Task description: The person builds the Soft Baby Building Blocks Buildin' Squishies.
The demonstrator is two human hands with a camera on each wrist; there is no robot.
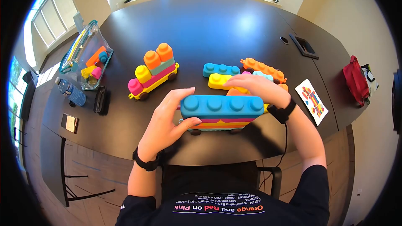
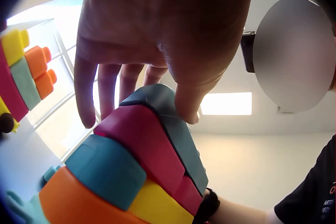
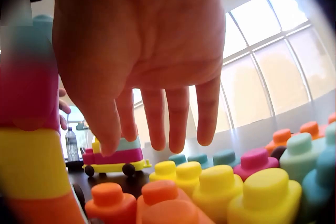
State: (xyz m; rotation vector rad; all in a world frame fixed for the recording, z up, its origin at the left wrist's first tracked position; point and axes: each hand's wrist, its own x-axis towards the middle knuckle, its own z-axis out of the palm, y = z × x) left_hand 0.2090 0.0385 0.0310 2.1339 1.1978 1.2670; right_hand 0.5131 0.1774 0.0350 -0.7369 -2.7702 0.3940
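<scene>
A layered block stack on wheels stands near the table's front edge, with a long blue block (image 1: 222, 105) on top. My left hand (image 1: 161, 127) grips the stack's left end, thumb on the near face; in the left wrist view the hand (image 2: 163, 35) curls over the blue top and the pink block (image 2: 144, 142). Behind the stack's right end, my right hand (image 1: 261, 90) reaches over loose blocks. The right wrist view shows that hand (image 3: 142, 45) with straight fingers hanging above yellow blocks (image 3: 265, 198) and orange blocks (image 3: 110, 203), gripping nothing.
A stepped block train (image 1: 155, 75) stands at left centre. Farther left are a clear bag (image 1: 86, 58), a bottle (image 1: 70, 91) and a dark case (image 1: 100, 100). An orange wheeled base (image 1: 263, 70) lies behind the loose blocks; a printed card (image 1: 311, 101) is at right.
</scene>
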